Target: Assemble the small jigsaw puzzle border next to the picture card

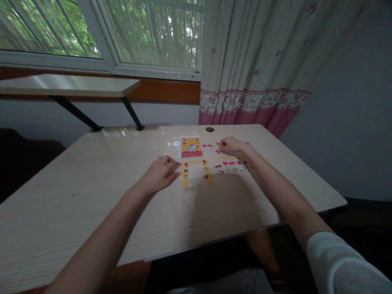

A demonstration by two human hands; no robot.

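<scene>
A partly joined jigsaw puzzle (209,175) lies on the table, with yellow pieces forming the top and two sides of a frame. At its left side rests my left hand (162,173), thumb and fingers apart, fingertips close to the yellow edge. My right hand (230,145) is closed over a group of loose red puzzle pieces (209,145) to the right; what its fingers hold, if anything, is hidden. Just behind the puzzle lies a picture card (192,148) showing a white cartoon animal on yellow and red. More red pieces (232,163) and whitish pieces (228,170) lie in rows under my right forearm.
The pale wooden table (101,175) has a round cable hole (210,130) near its back edge. A raised shelf (70,85) on black legs stands at the back left. Behind are a window (153,36) and a floral curtain (251,61), with a wall at right.
</scene>
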